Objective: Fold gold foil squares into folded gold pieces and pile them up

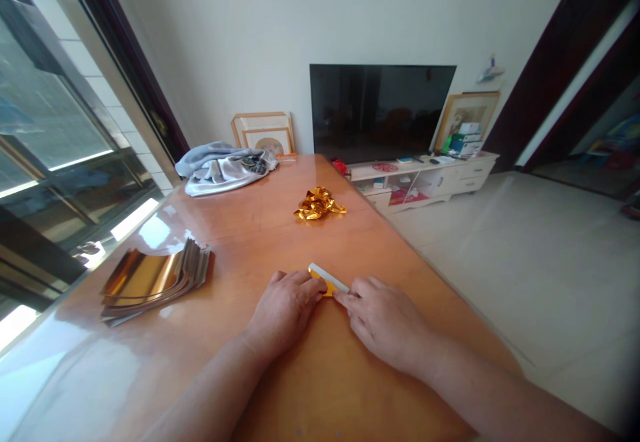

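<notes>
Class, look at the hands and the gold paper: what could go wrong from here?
The left hand and right hand both touch the small gold paper, which might crease crookedly if either slips. The stack of gold sheets is curved, so some could slide if bumped. The crumpled foil lies near the right edge of the table and might get knocked off.
</notes>
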Motion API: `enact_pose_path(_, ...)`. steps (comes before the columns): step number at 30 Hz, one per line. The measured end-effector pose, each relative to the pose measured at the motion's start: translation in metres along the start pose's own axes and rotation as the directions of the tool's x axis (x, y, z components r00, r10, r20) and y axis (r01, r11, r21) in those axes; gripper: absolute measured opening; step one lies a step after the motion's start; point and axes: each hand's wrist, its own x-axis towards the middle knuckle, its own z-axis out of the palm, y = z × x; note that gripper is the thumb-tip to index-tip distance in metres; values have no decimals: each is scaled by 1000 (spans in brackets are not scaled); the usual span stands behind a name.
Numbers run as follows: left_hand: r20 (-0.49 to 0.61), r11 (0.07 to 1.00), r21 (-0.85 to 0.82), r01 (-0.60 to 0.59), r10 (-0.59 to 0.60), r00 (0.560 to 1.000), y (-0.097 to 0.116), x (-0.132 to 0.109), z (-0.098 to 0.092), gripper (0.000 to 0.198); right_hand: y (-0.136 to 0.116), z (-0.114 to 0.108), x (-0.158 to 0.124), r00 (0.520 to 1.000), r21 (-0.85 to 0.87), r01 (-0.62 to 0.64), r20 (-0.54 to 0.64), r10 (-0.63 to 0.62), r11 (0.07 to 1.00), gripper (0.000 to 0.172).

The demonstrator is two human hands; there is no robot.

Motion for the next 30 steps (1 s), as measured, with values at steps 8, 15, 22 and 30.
enact_pose_path(8, -6, 999, 36, -32, 32, 999, -1, -1, 1, 25, 0, 0, 1, 1000, -8, -5, -6, 5, 1000, 34)
enact_pose_path(15, -2, 999, 33, -26, 26, 1000, -2, -2, 2, 24, 0, 0, 1, 1000, -6, -8, -1, 8, 1000, 36)
enact_pose_path(22, 3, 999, 34, -21, 21, 1000, -3, -1, 3, 25, 0, 1, 1, 1000, -13, -5, -9, 4, 1000, 34)
enact_pose_path(30, -24, 1000, 15, -27, 27, 999, -2, -3, 2, 24, 0, 1, 1, 1000, -34, -4, -8, 4, 999, 34)
